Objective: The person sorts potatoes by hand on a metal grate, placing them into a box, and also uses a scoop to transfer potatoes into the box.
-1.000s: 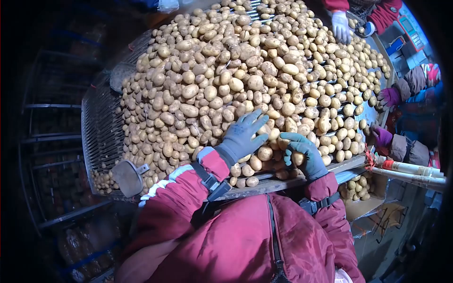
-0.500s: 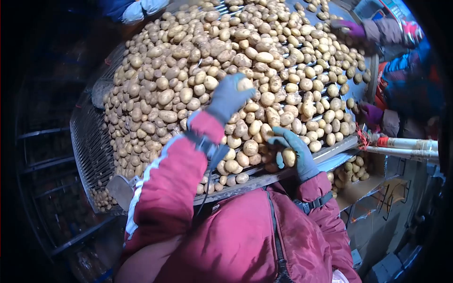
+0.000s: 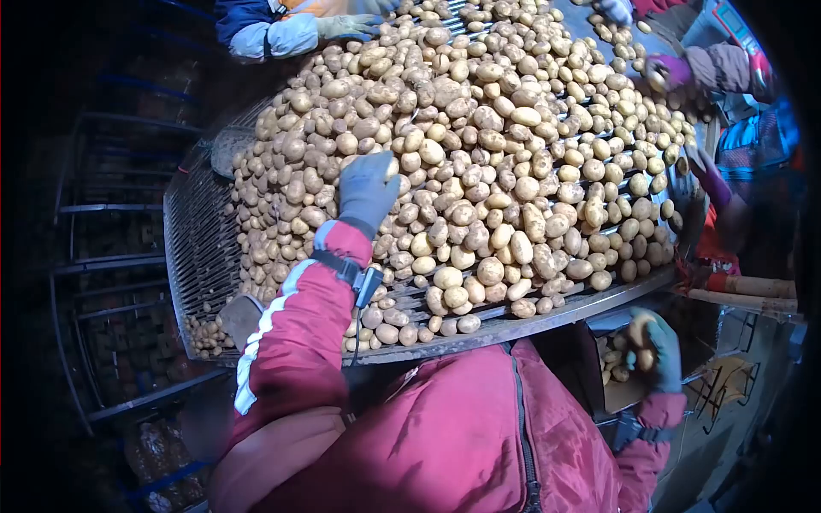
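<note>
A large heap of potatoes (image 3: 479,141) covers the slatted sorting table (image 3: 201,244) in front of me. My left hand (image 3: 368,190), in a grey-blue glove, is on the heap left of the middle. Its fingers curl round a potato (image 3: 392,168), mostly hidden by the glove. Off the table's front edge at the right, my right hand (image 3: 664,346) is above a box (image 3: 623,393) containing potatoes. The fingers of that gloved hand are bent round a potato (image 3: 640,328); whether they hold more than one is hard to tell.
A metal rim (image 3: 522,328) runs along the table's front. Across the heap, a co-worker's gloved hand (image 3: 346,27) rests at the far left. At the right, another person's purple-gloved hand (image 3: 667,73) holds a potato. A pole (image 3: 753,286) juts out at the right corner.
My right hand has moved right and down from the heap to above the box, with a potato. My left hand has shifted left across the heap. The view has shifted slightly.
</note>
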A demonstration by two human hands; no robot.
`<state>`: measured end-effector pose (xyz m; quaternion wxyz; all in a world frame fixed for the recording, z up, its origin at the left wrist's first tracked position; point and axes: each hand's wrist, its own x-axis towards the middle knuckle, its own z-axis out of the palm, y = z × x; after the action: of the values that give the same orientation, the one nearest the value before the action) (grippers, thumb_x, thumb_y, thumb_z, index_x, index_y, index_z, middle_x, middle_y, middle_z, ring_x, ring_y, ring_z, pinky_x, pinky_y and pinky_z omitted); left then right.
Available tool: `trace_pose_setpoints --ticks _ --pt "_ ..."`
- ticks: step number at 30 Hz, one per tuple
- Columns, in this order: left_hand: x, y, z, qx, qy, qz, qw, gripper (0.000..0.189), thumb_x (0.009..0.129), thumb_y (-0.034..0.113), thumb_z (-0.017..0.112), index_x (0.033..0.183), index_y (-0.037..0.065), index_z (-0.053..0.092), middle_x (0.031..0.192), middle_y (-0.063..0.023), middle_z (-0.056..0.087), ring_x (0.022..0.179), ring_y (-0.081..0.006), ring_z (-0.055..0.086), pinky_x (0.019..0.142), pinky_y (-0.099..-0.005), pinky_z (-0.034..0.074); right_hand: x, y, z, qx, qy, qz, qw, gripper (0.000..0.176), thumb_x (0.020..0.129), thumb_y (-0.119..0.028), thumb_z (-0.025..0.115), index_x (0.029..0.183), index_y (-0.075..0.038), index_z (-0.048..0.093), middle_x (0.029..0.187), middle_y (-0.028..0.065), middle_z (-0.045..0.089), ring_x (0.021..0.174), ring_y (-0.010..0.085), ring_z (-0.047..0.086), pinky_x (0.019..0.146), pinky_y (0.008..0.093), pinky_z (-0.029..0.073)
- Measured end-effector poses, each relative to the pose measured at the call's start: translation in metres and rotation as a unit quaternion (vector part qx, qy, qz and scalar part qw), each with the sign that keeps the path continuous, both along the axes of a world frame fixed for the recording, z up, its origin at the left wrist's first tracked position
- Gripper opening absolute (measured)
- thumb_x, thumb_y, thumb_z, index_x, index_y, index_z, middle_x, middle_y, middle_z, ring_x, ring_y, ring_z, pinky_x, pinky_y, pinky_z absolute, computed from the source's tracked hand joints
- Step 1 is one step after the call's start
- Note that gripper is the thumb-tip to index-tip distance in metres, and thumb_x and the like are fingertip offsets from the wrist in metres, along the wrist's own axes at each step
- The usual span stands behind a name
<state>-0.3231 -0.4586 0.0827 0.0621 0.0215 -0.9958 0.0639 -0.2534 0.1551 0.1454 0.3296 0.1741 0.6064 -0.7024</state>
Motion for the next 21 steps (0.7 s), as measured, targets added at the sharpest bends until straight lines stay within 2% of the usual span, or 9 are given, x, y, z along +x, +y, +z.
trace_pose_setpoints --ticks 3,8,9,11,13,15,17,19,21 --pt "-0.009 0.016 -0.015 -0.062 -0.067 0.059 0.994 0.041 0.085 0.030 0.071 0.122 0.012 0.067 0.113 -0.0158 0.066 0.110 -0.0337 0.061 0.094 -0.0468 0.049 0.013 0.076 -0.013 0.338 0.112 0.047 0.933 0.048 0.099 -0.025 0.066 0.137 0.004 0.059 0.119 0.0099 0.068 0.103 0.0175 0.065 0.093 0.0314 0.051" --pt "0.005 0.042 -0.009 0.265 0.047 0.024 0.963 0.040 0.088 0.026 0.072 0.125 0.012 0.066 0.117 -0.0161 0.067 0.106 -0.0335 0.065 0.095 -0.0432 0.053 -0.019 -0.021 0.006 0.081 0.061 -0.105 0.989 0.038 0.106 -0.025 0.060 0.135 -0.001 0.060 0.112 0.0075 0.070 0.082 0.0081 0.064 0.067 0.0194 0.050" --pt "0.018 0.068 -0.010 0.578 0.038 0.068 0.813 0.038 0.091 0.022 0.072 0.127 0.010 0.067 0.122 -0.0142 0.067 0.108 -0.0281 0.066 0.096 -0.0369 0.053 -0.028 -0.069 0.011 0.057 0.059 -0.066 0.994 0.042 0.107 -0.032 0.056 0.136 -0.002 0.059 0.113 0.0088 0.070 0.082 0.0104 0.065 0.069 0.0233 0.053" --pt "0.038 0.119 -0.010 0.737 -0.017 0.111 0.666 0.043 0.092 0.021 0.073 0.132 0.008 0.065 0.121 -0.0138 0.068 0.110 -0.0242 0.065 0.099 -0.0352 0.052 -0.040 -0.154 0.004 -0.025 -0.037 -0.019 0.999 0.052 0.105 -0.045 0.054 0.138 -0.006 0.059 0.117 0.0096 0.069 0.083 0.0172 0.069 0.075 0.0345 0.057" --pt "0.047 0.162 0.055 0.610 -0.136 0.036 0.780 0.042 0.091 0.027 0.076 0.127 0.006 0.068 0.118 -0.0179 0.069 0.112 -0.0299 0.065 0.101 -0.0379 0.051 -0.046 -0.221 -0.018 -0.144 -0.067 0.002 0.987 0.052 0.105 -0.046 0.054 0.136 -0.004 0.059 0.115 0.0096 0.069 0.085 0.0205 0.071 0.072 0.0335 0.059" --pt "0.047 0.153 0.058 0.491 -0.034 -0.065 0.868 0.044 0.091 0.032 0.076 0.124 0.004 0.068 0.113 -0.0181 0.068 0.112 -0.0328 0.065 0.101 -0.0399 0.050 -0.055 -0.257 -0.045 -0.208 -0.124 0.007 0.970 0.051 0.104 -0.045 0.055 0.131 -0.002 0.061 0.104 0.0095 0.071 0.078 0.0222 0.070 0.064 0.0324 0.059" --pt "0.029 0.079 0.032 0.419 0.051 -0.024 0.906 0.041 0.090 0.032 0.076 0.119 0.004 0.069 0.112 -0.0159 0.068 0.110 -0.0327 0.064 0.098 -0.0421 0.051 -0.061 -0.264 -0.057 -0.200 -0.121 0.044 0.971 0.048 0.103 -0.042 0.055 0.128 -0.002 0.062 0.097 0.0093 0.070 0.075 0.0222 0.070 0.060 0.0316 0.059" --pt "0.012 -0.017 -0.002 0.022 0.033 0.018 0.999 0.036 0.086 0.026 0.075 0.116 0.006 0.068 0.113 -0.0132 0.067 0.109 -0.0320 0.063 0.094 -0.0427 0.051 -0.060 -0.263 -0.059 -0.184 -0.120 0.077 0.972 0.044 0.103 -0.039 0.056 0.126 -0.001 0.063 0.091 0.0090 0.070 0.072 0.0223 0.070 0.057 0.0307 0.058" --pt "-0.004 -0.033 0.030 0.007 0.010 0.056 0.998 0.039 0.082 0.023 0.075 0.118 0.009 0.068 0.113 -0.0117 0.066 0.110 -0.0319 0.061 0.093 -0.0428 0.051 -0.055 -0.260 -0.052 -0.195 -0.094 0.094 0.972 0.035 0.102 -0.030 0.058 0.122 -0.002 0.066 0.083 0.0085 0.068 0.067 0.0214 0.068 0.054 0.0312 0.056"
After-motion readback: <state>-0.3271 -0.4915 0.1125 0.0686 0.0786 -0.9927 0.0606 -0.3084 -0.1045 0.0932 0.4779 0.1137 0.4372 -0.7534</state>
